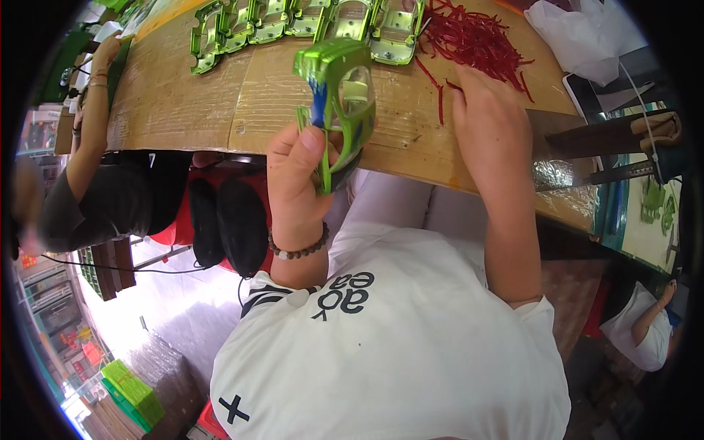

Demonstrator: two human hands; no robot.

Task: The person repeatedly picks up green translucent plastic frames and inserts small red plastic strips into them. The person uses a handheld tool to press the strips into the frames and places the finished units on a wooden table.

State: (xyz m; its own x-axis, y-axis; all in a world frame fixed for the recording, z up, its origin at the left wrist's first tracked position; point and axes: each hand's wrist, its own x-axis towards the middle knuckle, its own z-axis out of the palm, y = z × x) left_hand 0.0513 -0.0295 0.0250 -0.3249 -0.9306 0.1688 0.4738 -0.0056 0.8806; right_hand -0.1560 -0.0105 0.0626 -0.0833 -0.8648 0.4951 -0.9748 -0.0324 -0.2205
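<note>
My left hand (295, 176) is closed around the lower part of a glossy green plastic frame (339, 53), thumb in front. The frame stands tilted above the table's near edge, with a large opening in its side and a blue strip along its inner part. My right hand (493, 125) rests at the near edge of a heap of thin red strips (477, 38). Its fingers are curled, with a short red strip showing between thumb and forefinger; the other fingertips are partly hidden behind the hand.
Several similar green frames (302, 20) lie in a row along the far side of the cardboard-covered table (176, 95). A white plastic bag (579, 37) sits at the far right. To the left, another person's arm (92, 125) reaches over the table.
</note>
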